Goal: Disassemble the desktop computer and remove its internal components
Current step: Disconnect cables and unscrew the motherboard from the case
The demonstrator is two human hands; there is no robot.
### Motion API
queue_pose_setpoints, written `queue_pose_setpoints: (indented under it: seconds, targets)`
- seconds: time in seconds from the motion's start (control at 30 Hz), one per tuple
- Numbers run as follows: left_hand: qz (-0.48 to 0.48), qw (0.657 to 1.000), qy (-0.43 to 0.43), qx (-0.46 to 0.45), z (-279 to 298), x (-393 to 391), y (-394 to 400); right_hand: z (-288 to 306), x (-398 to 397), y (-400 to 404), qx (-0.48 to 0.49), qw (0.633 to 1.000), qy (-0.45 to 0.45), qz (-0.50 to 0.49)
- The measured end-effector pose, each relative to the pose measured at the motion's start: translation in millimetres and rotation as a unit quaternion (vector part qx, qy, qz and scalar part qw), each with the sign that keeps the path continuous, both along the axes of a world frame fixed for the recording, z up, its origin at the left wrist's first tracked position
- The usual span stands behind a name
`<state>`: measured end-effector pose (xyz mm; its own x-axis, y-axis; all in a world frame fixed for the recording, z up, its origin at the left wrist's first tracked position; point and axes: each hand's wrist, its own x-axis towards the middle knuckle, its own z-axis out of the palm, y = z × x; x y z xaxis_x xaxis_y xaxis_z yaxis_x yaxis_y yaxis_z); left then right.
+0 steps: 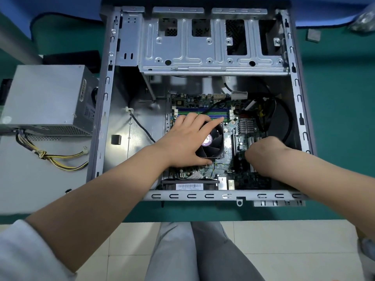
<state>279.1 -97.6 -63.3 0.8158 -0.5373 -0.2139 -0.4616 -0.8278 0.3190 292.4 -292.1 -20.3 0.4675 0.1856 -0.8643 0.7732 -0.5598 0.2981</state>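
- The computer case point(105, 110) lies open on its side on the green mat, side panel off, and I take it as my landmark.
- Just outside its left wall sits the power supply point(46, 98), already out, its yellow and black wires point(58, 159) trailing loose. The drive cage point(203, 43) at the far end of the case looks empty.
- Still inside: the circuit board point(227, 157), the cooler fan point(213, 140) in the middle of it, and black cables point(282, 116) by the right wall. I judge the job roughly half done.
- My left hand point(188, 136) lies spread across the fan, forefinger stretched toward the memory slots point(203, 114), thumb along the fan's near edge.
- My right hand point(263, 153) is bent down onto the board right of the fan; its fingers are hidden, so I cannot tell what they grip, if anything.
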Motion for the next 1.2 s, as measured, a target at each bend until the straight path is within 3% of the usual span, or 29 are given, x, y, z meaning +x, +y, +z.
queue_pose_setpoints:
  seconds: [0.13, 0.23, 0.33, 0.47, 0.53, 0.6, 0.83, 1.0, 1.2]
  targets:
    - [0.021, 0.999, 0.017, 0.040, 12.3, -0.8, -2.9, 18.1, -1.0, -8.2, 0.105, 0.993, -0.060, -0.004]
    - [0.019, 0.995, -0.075, 0.055, 33.2, -1.1, -14.7, 30.4, 5.2, -19.7, 0.280, 0.952, -0.127, 0.002]
    - [-0.030, 0.990, -0.137, -0.011, 45.8, 2.4, -33.2, 37.4, 9.2, -37.6, 0.463, 0.863, -0.200, -0.014]
    - [-0.143, 0.988, -0.051, -0.001, 41.2, 11.8, -77.7, 32.7, 1.3, -62.6, 0.606, 0.729, -0.272, -0.164]
    - [-0.178, 0.983, -0.015, 0.051, 32.3, 14.5, -104.7, 30.1, -3.3, -63.7, 0.628, 0.693, -0.272, -0.227]
    - [-0.161, 0.984, 0.044, 0.067, 23.5, 14.0, -125.6, 28.7, -4.5, -62.5, 0.635, 0.681, -0.260, -0.255]
    - [-0.042, 0.982, 0.179, -0.037, 4.3, 12.7, -143.3, 24.5, -3.7, -63.7, 0.656, 0.664, -0.231, -0.274]
    - [-0.008, 0.978, 0.174, -0.113, -10.3, 11.7, -146.7, 24.8, -6.0, -61.6, 0.671, 0.609, -0.208, -0.368]
    - [0.017, 0.972, 0.194, -0.130, -24.6, 10.3, -149.8, 23.8, -5.0, -62.4, 0.649, 0.586, -0.199, -0.441]
